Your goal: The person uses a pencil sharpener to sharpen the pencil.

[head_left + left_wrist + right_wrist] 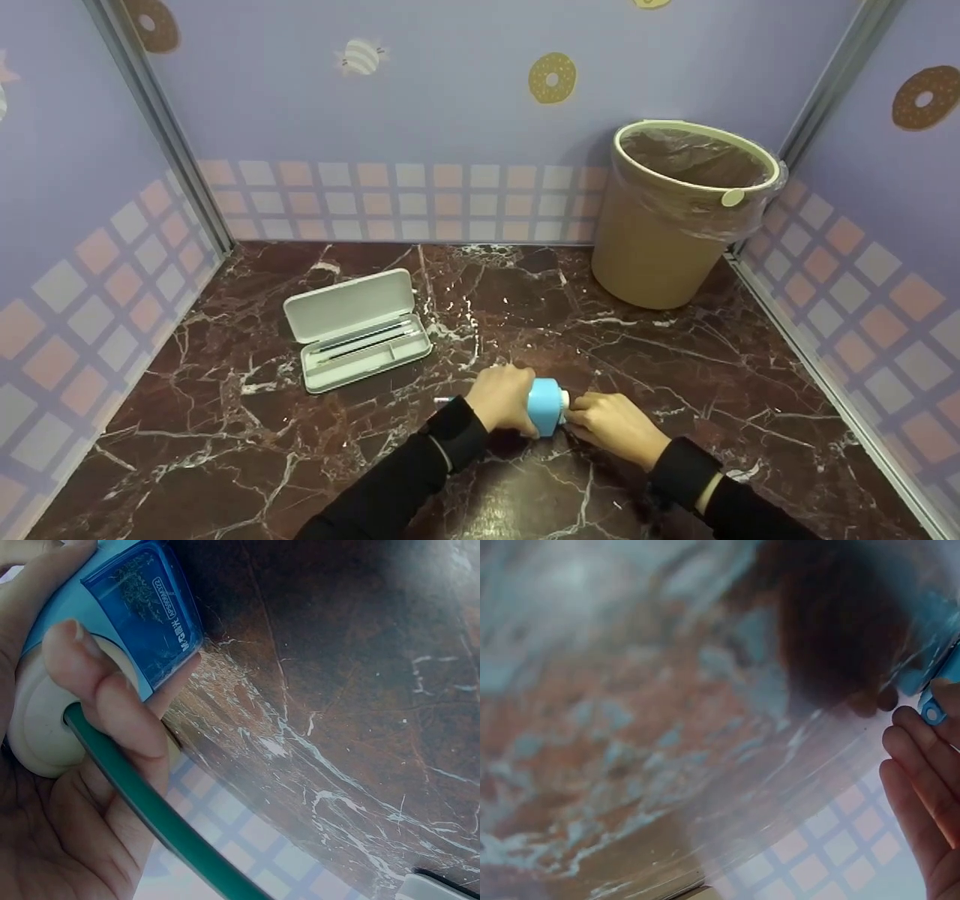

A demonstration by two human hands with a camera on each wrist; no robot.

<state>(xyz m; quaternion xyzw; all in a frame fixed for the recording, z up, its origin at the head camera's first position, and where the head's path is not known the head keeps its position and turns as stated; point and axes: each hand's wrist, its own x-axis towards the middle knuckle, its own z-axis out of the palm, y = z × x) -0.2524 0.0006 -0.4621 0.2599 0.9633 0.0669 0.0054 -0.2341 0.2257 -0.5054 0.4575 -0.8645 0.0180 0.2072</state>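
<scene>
A blue crank pencil sharpener (544,407) lies just above the table, gripped by my left hand (501,397). Through its clear blue bin (150,611) in the left wrist view, shavings show. A green pencil (142,795) sticks into the hole of the sharpener's cream round face (37,716), running between my left fingers. On the opposite end, my right hand (615,424) pinches the small blue crank part (931,712); much of the crank is hidden by the fingers.
An open pale pencil case (352,304) holding several pencils (367,341) lies at the left on the dark marble-look table (225,465). A tan lined trash bin (652,247) stands at the back right. Patterned walls (465,112) enclose the back and sides.
</scene>
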